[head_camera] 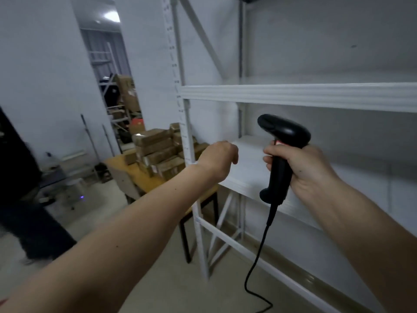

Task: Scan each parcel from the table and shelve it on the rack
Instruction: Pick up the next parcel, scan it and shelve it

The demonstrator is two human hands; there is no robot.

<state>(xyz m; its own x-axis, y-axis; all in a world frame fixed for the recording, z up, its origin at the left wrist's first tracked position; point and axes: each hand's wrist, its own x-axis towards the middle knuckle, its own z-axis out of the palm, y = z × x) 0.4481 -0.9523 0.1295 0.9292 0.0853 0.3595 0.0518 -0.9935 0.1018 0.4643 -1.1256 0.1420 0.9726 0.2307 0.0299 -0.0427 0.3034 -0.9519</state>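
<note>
Two hands raised before the rack [293, 96], parcels waiting.
Right hand [302, 168] grips the scanner [282, 141] ready; left hand [217, 158] seems loosely curled, holding nothing (blurred), toward parcels [155, 150] stacked on the tabletop [140, 177].

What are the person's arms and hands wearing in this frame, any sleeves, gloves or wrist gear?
Both forearms are bare, with no sleeves in view. The left hand and right hand wear no gloves and no visible rings. A thin pale band or tag edge shows at the left wrist.
</note>
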